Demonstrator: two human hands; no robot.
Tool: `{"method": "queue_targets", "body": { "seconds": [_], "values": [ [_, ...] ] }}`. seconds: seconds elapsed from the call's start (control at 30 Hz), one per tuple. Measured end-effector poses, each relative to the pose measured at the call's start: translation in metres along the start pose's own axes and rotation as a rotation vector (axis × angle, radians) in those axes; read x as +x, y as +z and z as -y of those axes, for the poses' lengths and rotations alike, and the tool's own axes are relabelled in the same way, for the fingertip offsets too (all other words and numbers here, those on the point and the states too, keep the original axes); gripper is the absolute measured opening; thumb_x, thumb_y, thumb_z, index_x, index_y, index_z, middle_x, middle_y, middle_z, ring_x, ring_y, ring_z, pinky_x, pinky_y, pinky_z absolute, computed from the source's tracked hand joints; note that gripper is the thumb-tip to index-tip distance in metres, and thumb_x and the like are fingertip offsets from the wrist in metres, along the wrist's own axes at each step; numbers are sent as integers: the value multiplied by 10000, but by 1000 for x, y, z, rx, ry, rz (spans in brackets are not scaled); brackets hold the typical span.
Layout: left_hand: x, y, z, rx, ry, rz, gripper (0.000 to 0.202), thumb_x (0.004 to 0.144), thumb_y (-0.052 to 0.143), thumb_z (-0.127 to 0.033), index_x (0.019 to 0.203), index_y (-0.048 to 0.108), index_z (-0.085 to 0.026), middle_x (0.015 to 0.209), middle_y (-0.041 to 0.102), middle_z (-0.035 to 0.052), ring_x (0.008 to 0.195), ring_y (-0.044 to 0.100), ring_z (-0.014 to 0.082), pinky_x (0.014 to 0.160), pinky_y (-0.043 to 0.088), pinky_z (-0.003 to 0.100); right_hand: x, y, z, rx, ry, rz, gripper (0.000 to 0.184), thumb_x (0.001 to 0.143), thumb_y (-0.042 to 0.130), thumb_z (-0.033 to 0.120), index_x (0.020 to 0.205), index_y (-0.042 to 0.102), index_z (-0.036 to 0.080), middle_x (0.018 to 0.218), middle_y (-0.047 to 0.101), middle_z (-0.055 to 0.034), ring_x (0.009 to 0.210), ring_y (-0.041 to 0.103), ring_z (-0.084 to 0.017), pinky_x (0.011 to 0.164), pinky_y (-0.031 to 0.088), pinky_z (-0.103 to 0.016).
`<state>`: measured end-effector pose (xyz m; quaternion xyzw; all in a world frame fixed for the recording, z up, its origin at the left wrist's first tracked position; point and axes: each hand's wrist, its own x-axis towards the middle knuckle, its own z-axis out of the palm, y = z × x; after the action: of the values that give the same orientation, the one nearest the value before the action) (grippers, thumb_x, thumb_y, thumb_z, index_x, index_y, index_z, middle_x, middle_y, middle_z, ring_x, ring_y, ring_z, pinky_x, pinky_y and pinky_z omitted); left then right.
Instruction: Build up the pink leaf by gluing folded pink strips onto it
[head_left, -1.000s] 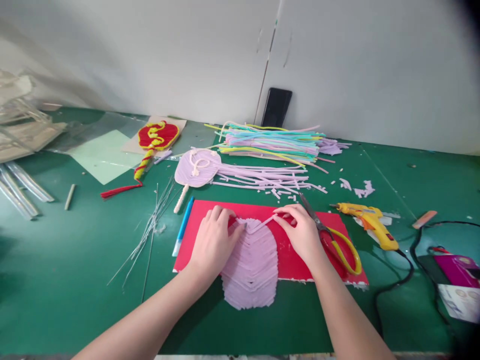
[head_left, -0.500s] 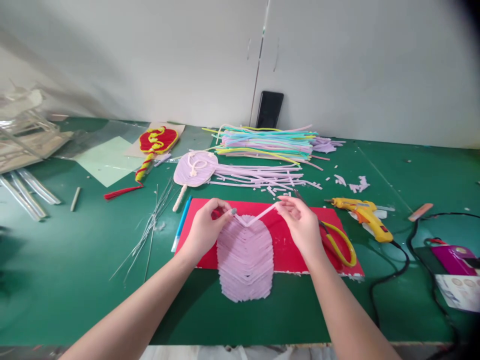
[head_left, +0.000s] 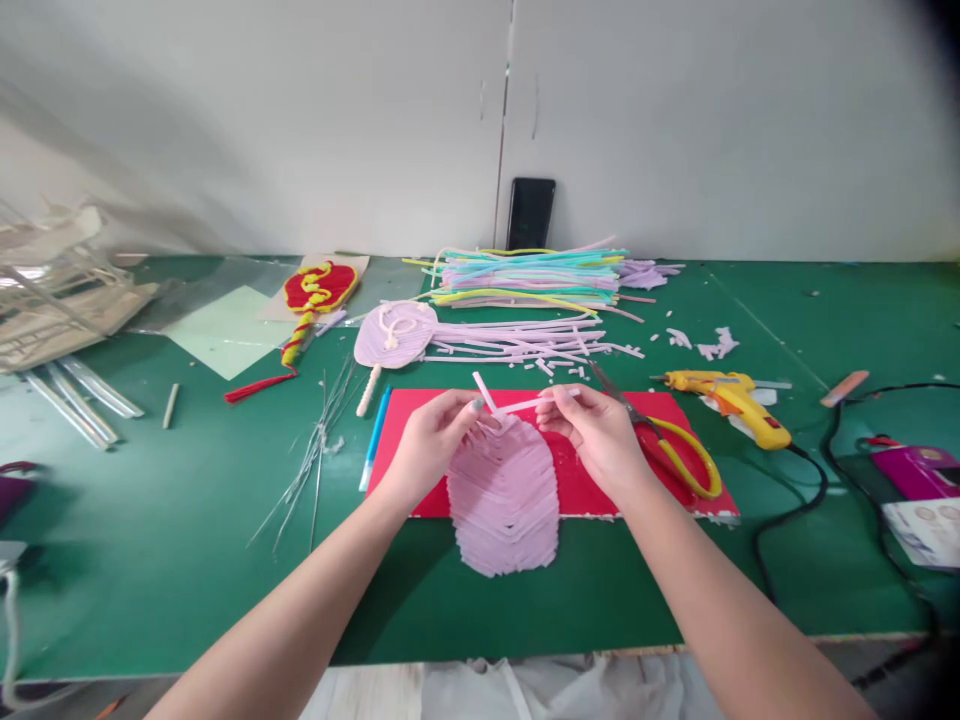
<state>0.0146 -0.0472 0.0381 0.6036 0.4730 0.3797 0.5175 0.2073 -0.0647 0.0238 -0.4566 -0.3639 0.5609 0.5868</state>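
Observation:
A pale pink strip (head_left: 517, 404), bent into a V, is pinched between both my hands just above the top of a lilac leaf-shaped piece (head_left: 504, 495) made of layered strips. My left hand (head_left: 429, 446) grips the strip's left arm near the bend, fingers closed. My right hand (head_left: 592, 435) pinches the right arm of the strip. The lilac piece lies on a red board (head_left: 577, 480) on the green table (head_left: 187, 540).
Yellow-handled scissors (head_left: 667, 450) lie on the board by my right hand. A yellow glue gun (head_left: 731, 400) with black cord sits right. Coloured strips (head_left: 525, 275), a finished lilac fan (head_left: 394, 335), a red-yellow fan (head_left: 319, 290), wires (head_left: 315, 450), a blue pen (head_left: 373, 440) and a phone (head_left: 530, 213) lie around.
Both hands lifted off the lilac piece, raising the pink strip from flat on it and folding it into a sharper V. The view shifted down a little.

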Motion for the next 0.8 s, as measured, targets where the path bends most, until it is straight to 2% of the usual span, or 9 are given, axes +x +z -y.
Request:
{"method": "queue_targets", "body": {
  "seconds": [0.1, 0.37, 0.67, 0.8],
  "values": [
    [-2, 3, 3, 40, 27, 40, 250, 890, 461, -346, 870, 619, -154, 777, 707, 36, 606, 583, 117, 562, 443, 215, -1, 2, -1, -22, -19, 28, 213, 712, 722, 399, 737, 700, 189, 677, 673, -10, 641, 633, -119, 633, 560, -250],
    [-8, 6, 1, 45, 32, 204, 329, 883, 470, -402, 737, 639, -161, 689, 691, 21, 637, 625, 147, 609, 469, 233, -2, 3, -1, 29, 27, 59, 245, 695, 730, 428, 709, 694, 186, 623, 661, -1, 559, 601, -96, 560, 516, -215],
    [-11, 6, 0, 79, -22, 316, 242, 861, 486, -295, 695, 603, -163, 635, 682, 15, 582, 591, 122, 595, 470, 218, -1, 0, -2, 31, 42, 96, 227, 734, 703, 411, 702, 678, 188, 639, 664, 7, 562, 601, -87, 574, 512, -210],
    [-12, 7, 2, 94, -40, 399, 266, 861, 488, -304, 666, 602, -162, 650, 688, 30, 588, 598, 123, 603, 481, 225, -3, 2, 0, 33, 57, 139, 222, 741, 700, 398, 681, 665, 187, 626, 655, 14, 559, 592, -82, 559, 503, -202]
  ]
}}
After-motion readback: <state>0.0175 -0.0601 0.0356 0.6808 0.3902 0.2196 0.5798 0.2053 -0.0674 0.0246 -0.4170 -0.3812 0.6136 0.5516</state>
